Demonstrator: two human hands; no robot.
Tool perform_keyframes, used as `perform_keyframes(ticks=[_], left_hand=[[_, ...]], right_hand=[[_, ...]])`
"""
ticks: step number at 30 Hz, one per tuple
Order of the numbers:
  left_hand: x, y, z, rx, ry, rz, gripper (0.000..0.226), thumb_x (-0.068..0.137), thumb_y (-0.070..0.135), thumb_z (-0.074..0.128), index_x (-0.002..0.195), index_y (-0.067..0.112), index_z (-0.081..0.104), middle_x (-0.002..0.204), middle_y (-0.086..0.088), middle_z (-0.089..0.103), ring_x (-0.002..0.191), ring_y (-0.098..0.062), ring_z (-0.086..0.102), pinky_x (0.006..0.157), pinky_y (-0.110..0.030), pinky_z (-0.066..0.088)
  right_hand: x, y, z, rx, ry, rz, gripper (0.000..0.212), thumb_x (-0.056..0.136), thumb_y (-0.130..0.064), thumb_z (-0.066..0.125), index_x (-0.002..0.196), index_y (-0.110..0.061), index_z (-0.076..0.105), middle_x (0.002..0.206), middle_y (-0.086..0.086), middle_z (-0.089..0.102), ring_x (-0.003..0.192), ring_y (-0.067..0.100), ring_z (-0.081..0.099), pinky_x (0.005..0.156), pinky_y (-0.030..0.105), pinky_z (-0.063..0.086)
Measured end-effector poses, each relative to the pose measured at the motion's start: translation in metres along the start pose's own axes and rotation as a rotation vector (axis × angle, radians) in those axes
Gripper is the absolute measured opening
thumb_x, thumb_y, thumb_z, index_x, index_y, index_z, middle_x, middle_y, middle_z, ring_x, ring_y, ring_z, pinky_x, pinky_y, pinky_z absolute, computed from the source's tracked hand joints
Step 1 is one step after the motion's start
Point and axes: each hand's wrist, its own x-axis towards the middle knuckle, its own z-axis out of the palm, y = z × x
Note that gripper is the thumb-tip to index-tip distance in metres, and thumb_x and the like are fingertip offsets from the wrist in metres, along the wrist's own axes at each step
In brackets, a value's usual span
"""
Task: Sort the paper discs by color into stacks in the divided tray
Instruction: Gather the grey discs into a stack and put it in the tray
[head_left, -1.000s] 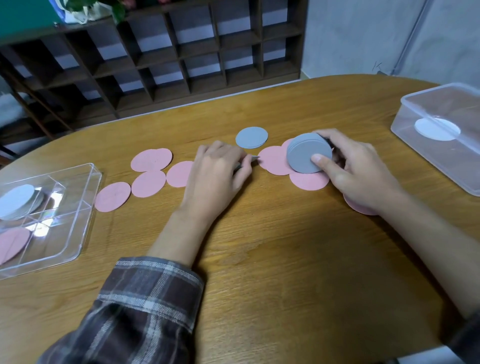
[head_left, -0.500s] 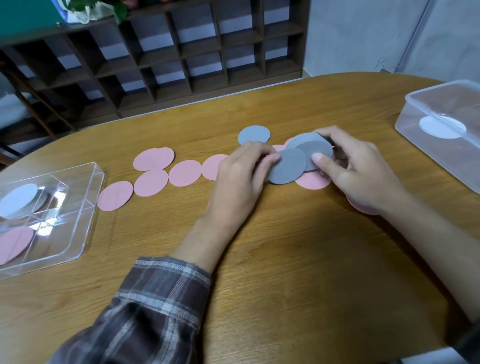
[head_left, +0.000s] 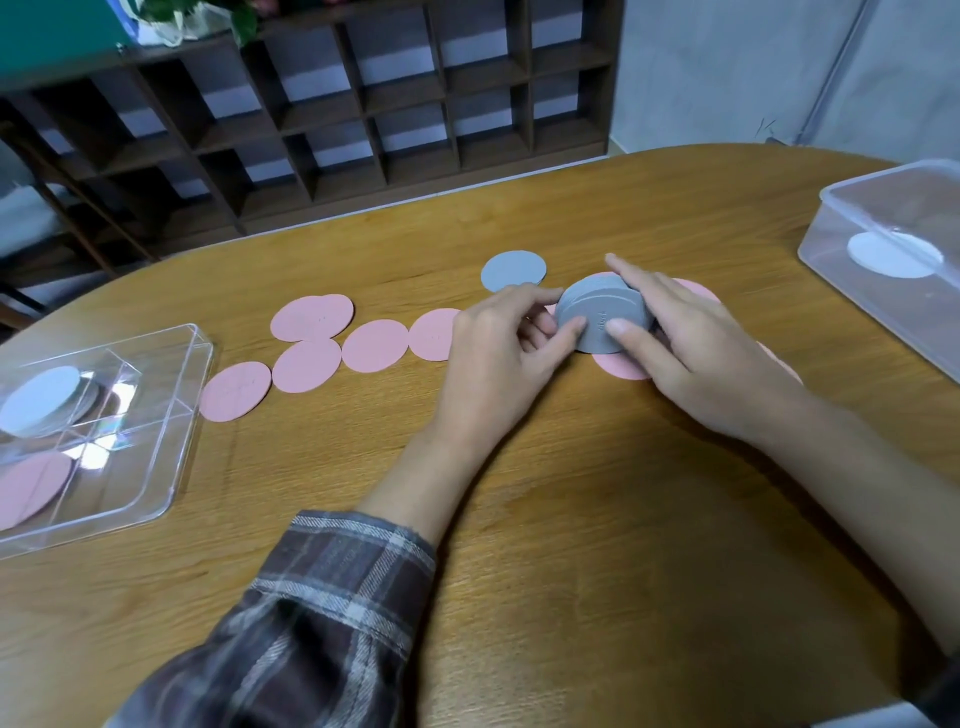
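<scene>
Up close, our checked sleeve (head_left: 322, 597) points forward. Our left hand (head_left: 498, 348) and right hand (head_left: 696, 353) both pinch the round gray paper stack (head_left: 602, 314), tilted over flat pink discs (head_left: 375, 345) on the wooden table (head_left: 571, 519). Behind lies one gray disc (head_left: 513, 270).

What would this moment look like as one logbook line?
left hand: pinches grey stack | right hand: grips grey stack | loose grey disc: on table | pink discs: on table | divided tray: holds grey and pink discs

Office-like room: wooden table (head_left: 571, 519), dark cubbyhole shelving (head_left: 363, 104), plain wall (head_left: 727, 67).
</scene>
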Motion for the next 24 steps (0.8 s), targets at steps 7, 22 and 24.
perform_keyframes(ticks=[7,22,24], left_hand=[[0.009,-0.008,-0.007,0.098,-0.018,0.065,0.028,0.094,0.042,0.072,0.096,0.015,0.076,0.090,0.005,0.069,0.082,-0.009,0.063,0.078,-0.022,0.050],[0.034,-0.044,-0.018,0.529,-0.212,-0.103,0.043,0.097,0.044,0.066,0.132,0.018,0.068,0.132,-0.003,0.070,0.121,-0.027,0.063,0.096,-0.043,0.051],[0.033,-0.044,-0.021,0.547,-0.181,-0.085,0.039,0.095,0.044,0.070,0.124,0.018,0.072,0.119,-0.002,0.073,0.109,-0.028,0.066,0.088,-0.044,0.053]], right_hand=[[0.001,0.005,0.003,-0.031,0.046,-0.025,0.049,0.108,-0.023,0.046,0.156,-0.019,0.037,0.138,0.000,0.056,0.124,0.012,0.048,0.096,0.015,0.029],[0.002,0.011,-0.003,0.016,0.141,0.021,0.029,0.105,-0.018,0.051,0.134,-0.014,0.053,0.117,-0.004,0.062,0.102,0.011,0.054,0.079,0.016,0.034],[0.002,0.011,-0.003,0.013,0.138,0.022,0.029,0.106,-0.019,0.051,0.134,-0.015,0.053,0.116,-0.004,0.062,0.101,0.010,0.054,0.079,0.010,0.034]])
